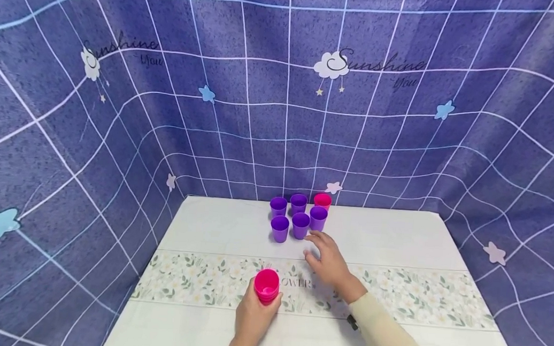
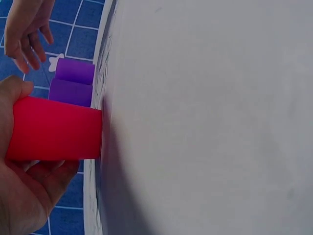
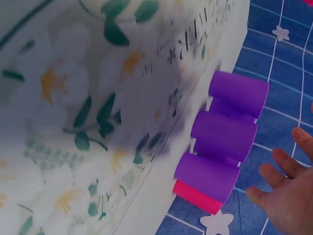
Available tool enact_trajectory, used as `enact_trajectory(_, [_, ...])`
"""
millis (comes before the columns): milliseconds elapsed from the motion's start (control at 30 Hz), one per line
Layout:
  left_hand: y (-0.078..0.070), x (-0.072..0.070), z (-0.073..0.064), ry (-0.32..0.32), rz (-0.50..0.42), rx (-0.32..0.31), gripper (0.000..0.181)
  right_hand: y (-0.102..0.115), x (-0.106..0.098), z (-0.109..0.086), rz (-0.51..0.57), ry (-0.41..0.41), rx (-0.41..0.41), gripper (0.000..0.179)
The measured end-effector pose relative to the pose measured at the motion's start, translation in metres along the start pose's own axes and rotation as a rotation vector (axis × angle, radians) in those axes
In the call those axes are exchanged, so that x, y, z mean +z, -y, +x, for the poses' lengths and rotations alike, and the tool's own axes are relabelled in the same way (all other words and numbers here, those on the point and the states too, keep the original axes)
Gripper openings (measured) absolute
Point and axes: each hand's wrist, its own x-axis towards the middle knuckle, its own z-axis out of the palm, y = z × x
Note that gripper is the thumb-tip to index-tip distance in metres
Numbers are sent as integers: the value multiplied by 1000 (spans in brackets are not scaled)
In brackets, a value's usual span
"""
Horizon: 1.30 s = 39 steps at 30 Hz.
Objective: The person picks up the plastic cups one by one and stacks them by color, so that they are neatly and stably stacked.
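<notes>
Near the front of the table, my left hand [image 1: 253,315] grips a stack of pink cups [image 1: 266,285], fingers and thumb wrapped around the sides. The left wrist view shows the pink cup [image 2: 56,129] upright, its base close to the white tabletop. My right hand [image 1: 329,263] is empty, fingers spread and slightly bent, just in front of several purple cups [image 1: 300,226]. In the right wrist view its fingers [image 3: 274,176] point toward the purple cups [image 3: 225,137] without holding one. A single pink cup [image 1: 323,201] stands at the back right of the purple group, partly hidden.
The white table [image 1: 215,225] carries a floral printed band [image 1: 192,279] across its middle. Blue gridded cloth [image 1: 308,143] hangs behind and on both sides. A small black object [image 1: 352,322] shows beside the right sleeve [image 1: 391,331].
</notes>
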Motion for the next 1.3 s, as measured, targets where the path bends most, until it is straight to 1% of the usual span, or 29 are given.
enact_trajectory(100, [0,0,1,-9,-2,12,70,-7,-2,7,-4,-11,5,40])
enact_trajectory(300, [0,1,1,-1,-3,-5,70,-18,-5,17,-17,-32,10,39])
enact_trajectory(567, [-1,2,1,12,-2,-33,71,-27,-9,24,-25,-10,68,38])
enact_trajectory(733, [0,3,3,9,-3,-30,70,-32,-12,29,-39,-1,113,37])
enact_trajectory(867, [0,4,4,7,-21,-20,70,-36,-15,33,-25,-5,131,38])
enact_trajectory(1000, [-1,3,6,12,-39,-3,70,-42,-18,38,-37,-30,129,39])
enact_trajectory(1100, [0,2,7,6,-48,-5,69,-47,-17,42,-53,-42,109,39])
enact_trajectory(1200, [1,1,7,-2,-52,-17,69,-51,-16,46,-54,-34,107,39])
enact_trajectory(1300, [1,2,6,1,-56,-19,69,-54,-17,49,-57,-31,117,38])
